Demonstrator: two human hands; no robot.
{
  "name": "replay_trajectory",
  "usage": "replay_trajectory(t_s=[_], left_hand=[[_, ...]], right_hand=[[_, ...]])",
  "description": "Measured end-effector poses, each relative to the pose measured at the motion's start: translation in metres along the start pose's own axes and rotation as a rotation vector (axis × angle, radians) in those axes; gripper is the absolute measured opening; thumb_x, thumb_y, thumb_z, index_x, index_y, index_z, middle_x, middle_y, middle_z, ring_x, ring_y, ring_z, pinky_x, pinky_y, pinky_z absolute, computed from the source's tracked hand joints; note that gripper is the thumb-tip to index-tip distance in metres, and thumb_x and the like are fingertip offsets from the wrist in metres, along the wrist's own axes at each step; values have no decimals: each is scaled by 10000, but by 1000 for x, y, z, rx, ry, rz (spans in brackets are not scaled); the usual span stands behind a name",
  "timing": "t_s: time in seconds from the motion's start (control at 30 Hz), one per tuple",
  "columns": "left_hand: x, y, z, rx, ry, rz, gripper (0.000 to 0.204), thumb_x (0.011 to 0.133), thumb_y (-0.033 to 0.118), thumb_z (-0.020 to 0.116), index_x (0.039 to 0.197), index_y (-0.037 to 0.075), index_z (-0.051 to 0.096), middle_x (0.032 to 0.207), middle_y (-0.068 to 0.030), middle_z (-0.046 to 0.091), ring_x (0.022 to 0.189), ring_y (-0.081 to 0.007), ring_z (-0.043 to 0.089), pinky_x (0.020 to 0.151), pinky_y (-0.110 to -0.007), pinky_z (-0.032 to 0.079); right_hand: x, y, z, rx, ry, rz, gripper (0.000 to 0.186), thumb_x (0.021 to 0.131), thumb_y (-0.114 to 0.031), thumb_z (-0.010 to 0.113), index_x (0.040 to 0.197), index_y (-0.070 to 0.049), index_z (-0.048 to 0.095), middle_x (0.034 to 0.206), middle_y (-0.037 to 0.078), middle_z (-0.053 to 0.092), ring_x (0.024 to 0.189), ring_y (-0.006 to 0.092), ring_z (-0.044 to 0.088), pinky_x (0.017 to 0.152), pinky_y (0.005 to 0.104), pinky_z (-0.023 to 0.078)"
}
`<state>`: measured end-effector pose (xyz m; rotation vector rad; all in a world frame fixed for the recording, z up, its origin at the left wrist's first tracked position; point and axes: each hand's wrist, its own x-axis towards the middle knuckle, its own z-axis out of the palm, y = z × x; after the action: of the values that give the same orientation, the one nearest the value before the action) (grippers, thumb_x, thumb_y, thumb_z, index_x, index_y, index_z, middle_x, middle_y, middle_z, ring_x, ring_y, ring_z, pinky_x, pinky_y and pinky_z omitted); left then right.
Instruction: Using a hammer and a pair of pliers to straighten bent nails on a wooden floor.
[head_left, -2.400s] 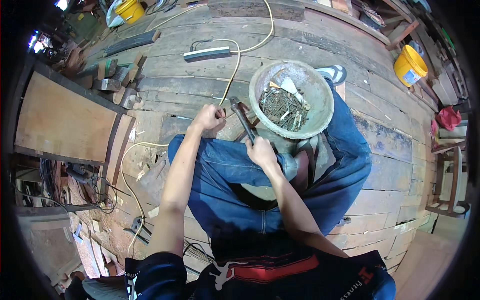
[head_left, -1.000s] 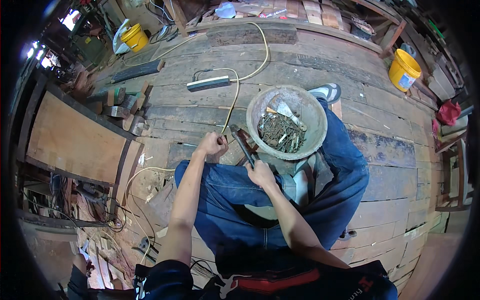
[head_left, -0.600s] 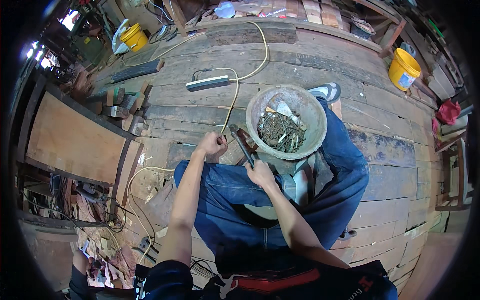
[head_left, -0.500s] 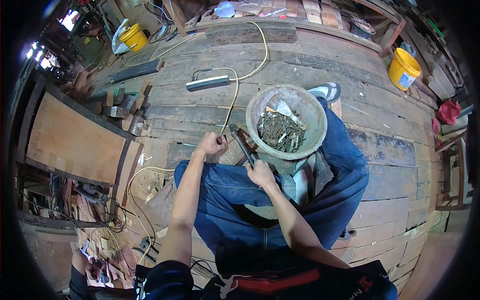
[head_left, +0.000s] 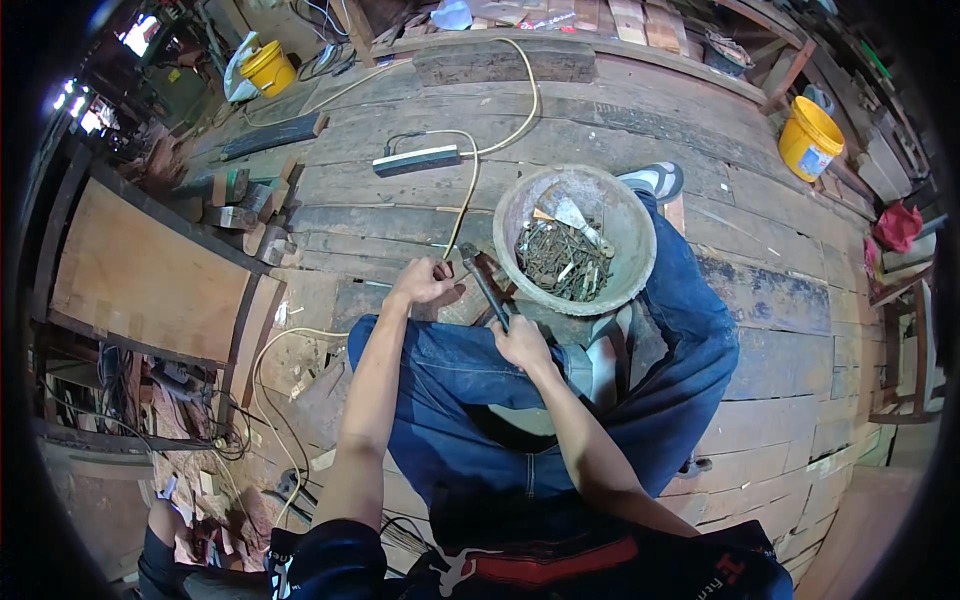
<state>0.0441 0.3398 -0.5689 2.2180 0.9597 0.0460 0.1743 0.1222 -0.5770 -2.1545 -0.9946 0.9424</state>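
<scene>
My right hand [head_left: 522, 345] is wrapped around the handle of a hammer [head_left: 487, 290]. The hammer slants up and left, its head close to the fingers of my left hand. My left hand [head_left: 424, 281] is low over the wooden floor with thumb and fingers pinched together; whatever they grip is too small to make out. Just right of the hammer stands a round, worn grey basin [head_left: 507, 272] between my legs. Many rusty nails [head_left: 560, 262] lie in it, along with a pale flat scraper-like piece [head_left: 575, 219].
A yellow cable [head_left: 468, 200] runs past my left hand to a power strip [head_left: 416, 162]. Wood blocks [head_left: 235, 217] and a framed panel [head_left: 150, 270] lie to the left. Yellow buckets stand at far left [head_left: 268, 70] and right [head_left: 810, 140]. Another person's limb [head_left: 165, 530] shows lower left.
My left hand has shifted slightly, its fingers turning a little. The hammer head has moved slightly up and right, still in my right hand. The basin has stayed in place.
</scene>
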Motion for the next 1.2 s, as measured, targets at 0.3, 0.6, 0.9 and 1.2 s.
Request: replay_trajectory(t_s=[0.3,0.6,0.9,1.2], left_hand=[[-1,1,-2,30,13,-33,286,687,237,698,894,41,702,885,-140,710,871,-289,684,795,-391,521],[-1,1,-3,9,5,-40,302,685,233,689,917,41,698,898,-143,708,878,-287,683,796,-391,520],[-1,-1,0,-9,24,-22,283,715,282,709,868,43,704,835,-136,709,818,-274,691,751,-379,529],[3,-8,5,-1,30,21,236,721,274,730,794,51,698,775,-129,709,742,-253,700,699,-360,542]], right_hand=[[2,5,6,-14,76,-95,434,913,-300,539,814,116,614,557,242,598,432,322,612,435,428,496],[6,12,11,-15,82,-107,437,916,-301,534,835,119,622,547,244,592,422,317,608,435,428,496],[5,11,10,-13,78,-118,437,915,-302,532,831,119,613,540,238,589,422,317,608,426,426,492],[0,-4,-5,38,-81,81,497,892,-403,549,929,81,654,925,351,634,937,484,624,862,519,499]])
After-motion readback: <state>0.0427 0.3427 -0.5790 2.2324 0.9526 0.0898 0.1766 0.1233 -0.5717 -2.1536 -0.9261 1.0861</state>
